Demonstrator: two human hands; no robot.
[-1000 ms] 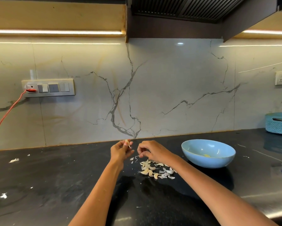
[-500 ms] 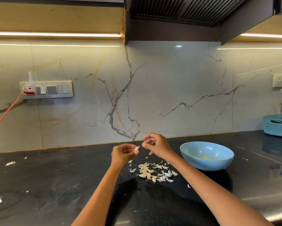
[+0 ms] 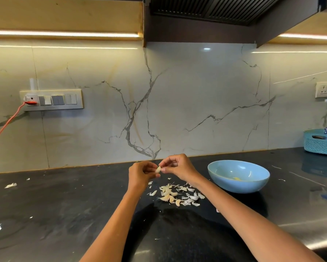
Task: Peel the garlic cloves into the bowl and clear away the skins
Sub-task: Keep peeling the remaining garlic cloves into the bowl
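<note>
A pale garlic clove (image 3: 158, 169) is held above the black counter (image 3: 64, 214) between both hands. My left hand (image 3: 140, 173) grips it from the left, and my right hand (image 3: 177, 167) pinches its right end with curled fingers. Below the hands lies a pile of garlic cloves and loose skins (image 3: 177, 195). The light blue bowl (image 3: 238, 175) stands to the right of the pile, with a small yellowish piece inside it.
Scraps of skin (image 3: 10, 185) lie scattered at the counter's left and near the bowl. A teal basket (image 3: 320, 141) with a plastic bottle stands at the far right. A switch panel (image 3: 52, 100) with an orange cord sits on the marble wall.
My right hand, lifted clear of the clove half a second ago, has come back down and pinches it again. Both hands sit slightly higher than a second ago.
</note>
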